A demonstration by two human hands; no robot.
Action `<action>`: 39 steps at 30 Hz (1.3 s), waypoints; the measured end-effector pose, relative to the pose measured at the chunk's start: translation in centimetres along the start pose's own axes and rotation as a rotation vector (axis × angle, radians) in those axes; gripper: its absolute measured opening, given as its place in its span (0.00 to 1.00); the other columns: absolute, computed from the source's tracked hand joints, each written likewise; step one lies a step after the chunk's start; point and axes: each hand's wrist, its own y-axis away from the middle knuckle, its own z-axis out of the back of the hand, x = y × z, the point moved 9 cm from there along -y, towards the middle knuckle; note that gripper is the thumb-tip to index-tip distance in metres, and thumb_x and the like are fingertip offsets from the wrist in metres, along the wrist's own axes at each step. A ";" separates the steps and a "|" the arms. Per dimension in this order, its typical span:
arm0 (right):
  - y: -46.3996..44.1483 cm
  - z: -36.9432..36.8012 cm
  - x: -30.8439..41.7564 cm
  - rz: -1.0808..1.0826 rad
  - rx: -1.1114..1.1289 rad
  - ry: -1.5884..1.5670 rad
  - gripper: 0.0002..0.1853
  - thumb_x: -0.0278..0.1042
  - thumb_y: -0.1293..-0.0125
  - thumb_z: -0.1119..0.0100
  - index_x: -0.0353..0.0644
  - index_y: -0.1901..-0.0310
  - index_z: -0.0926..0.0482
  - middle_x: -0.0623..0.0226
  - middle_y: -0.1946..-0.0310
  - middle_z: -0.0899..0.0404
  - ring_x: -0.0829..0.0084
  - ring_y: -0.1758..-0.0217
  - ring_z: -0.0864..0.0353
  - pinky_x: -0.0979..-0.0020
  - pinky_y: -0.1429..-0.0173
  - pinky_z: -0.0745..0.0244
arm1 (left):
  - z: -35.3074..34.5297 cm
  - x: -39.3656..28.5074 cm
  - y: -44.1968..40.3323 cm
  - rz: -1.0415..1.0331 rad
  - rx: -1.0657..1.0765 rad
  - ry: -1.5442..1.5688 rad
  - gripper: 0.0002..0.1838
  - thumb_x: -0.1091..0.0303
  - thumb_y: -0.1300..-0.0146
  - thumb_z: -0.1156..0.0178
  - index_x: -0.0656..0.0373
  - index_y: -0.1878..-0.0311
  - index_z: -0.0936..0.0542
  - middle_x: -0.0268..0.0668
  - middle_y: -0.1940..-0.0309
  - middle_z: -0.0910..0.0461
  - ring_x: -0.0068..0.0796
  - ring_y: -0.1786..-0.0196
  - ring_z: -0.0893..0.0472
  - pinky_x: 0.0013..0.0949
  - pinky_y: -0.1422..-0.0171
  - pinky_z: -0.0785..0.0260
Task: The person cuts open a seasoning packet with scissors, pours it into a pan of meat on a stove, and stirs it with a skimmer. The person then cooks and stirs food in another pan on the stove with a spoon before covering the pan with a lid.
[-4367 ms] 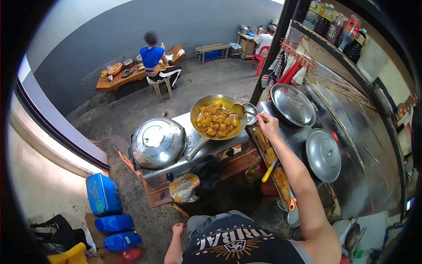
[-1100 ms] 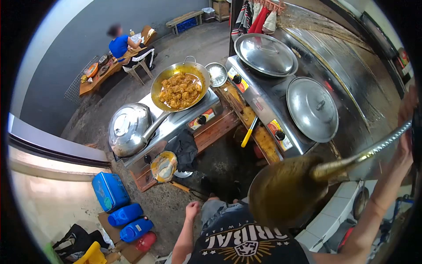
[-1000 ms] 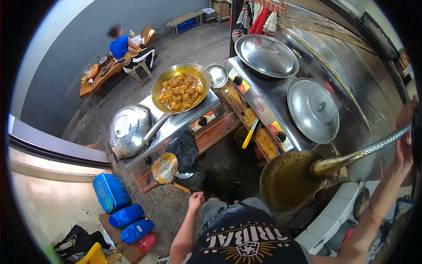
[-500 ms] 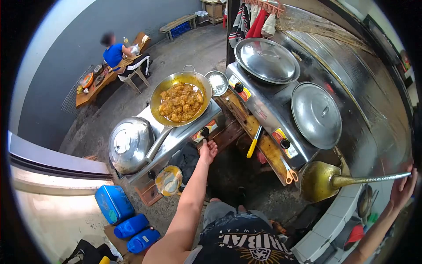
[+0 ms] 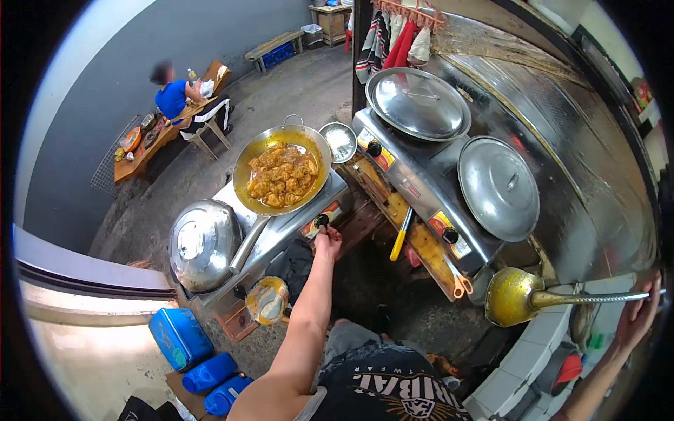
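My left hand (image 5: 328,243) has its fingers closed on the black stove knob (image 5: 321,220) at the front of the left stove (image 5: 288,226). On that stove stands a wok (image 5: 242,172) of saucy orange-brown food (image 5: 282,175), its handle pointing down-left. Far right, my right hand (image 5: 640,309) holds the handle of a large metal ladle (image 5: 514,297), whose bowl hangs near the tiled ledge. A domed metal lid (image 5: 205,245) sits left of the wok, and a small metal bowl (image 5: 338,143) to its right.
The right stove (image 5: 414,184) carries two lidded pans (image 5: 419,104). Scissors (image 5: 460,282) and a yellow-handled tool (image 5: 399,243) lie on a wooden plank (image 5: 434,261). Blue containers (image 5: 180,338) stand lower left. A person in blue (image 5: 174,99) sits at a low table upper left.
My left hand has come up from my lap to the stove knob. The ladle has left the wok and swung to the right with my right hand. The view has shifted.
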 end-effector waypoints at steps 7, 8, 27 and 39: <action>-1.8 -0.5 -1.5 -0.091 0.166 -0.093 0.17 0.38 0.17 0.54 0.35 0.38 0.26 0.73 0.65 0.27 0.90 0.82 0.46 0.83 0.74 0.49 | 0.8 -1.3 0.2 -0.080 -0.159 -0.200 0.18 0.47 0.24 0.42 0.50 0.64 0.22 0.23 0.81 0.25 0.22 0.78 0.24 0.27 0.74 0.29; -2.1 0.9 -1.9 -0.105 0.118 -0.093 0.19 0.38 0.17 0.55 0.35 0.36 0.26 0.72 0.62 0.25 0.91 0.80 0.45 0.85 0.73 0.48 | 0.8 -1.6 0.3 -0.084 -0.183 -0.245 0.19 0.47 0.25 0.41 0.50 0.66 0.22 0.25 0.80 0.24 0.23 0.79 0.24 0.26 0.76 0.28; -3.6 -13.7 2.5 0.068 0.572 -0.292 0.15 0.40 0.15 0.61 0.41 0.60 0.32 0.76 0.74 0.36 0.89 0.86 0.46 0.82 0.78 0.48 | 22.9 0.6 26.3 0.001 -0.204 -1.681 0.18 0.53 0.40 0.32 0.56 0.78 0.17 0.32 0.82 0.21 0.23 0.80 0.23 0.33 0.75 0.34; -3.1 -25.8 6.4 -0.058 1.125 -0.627 0.26 0.51 0.16 0.63 0.39 0.57 0.20 0.67 0.78 0.25 0.80 0.84 0.31 0.77 0.92 0.33 | 42.3 0.6 45.7 -0.150 -0.916 -1.480 0.07 0.71 0.45 0.34 0.65 0.70 0.12 0.41 0.70 0.12 0.32 0.70 0.14 0.36 0.64 0.21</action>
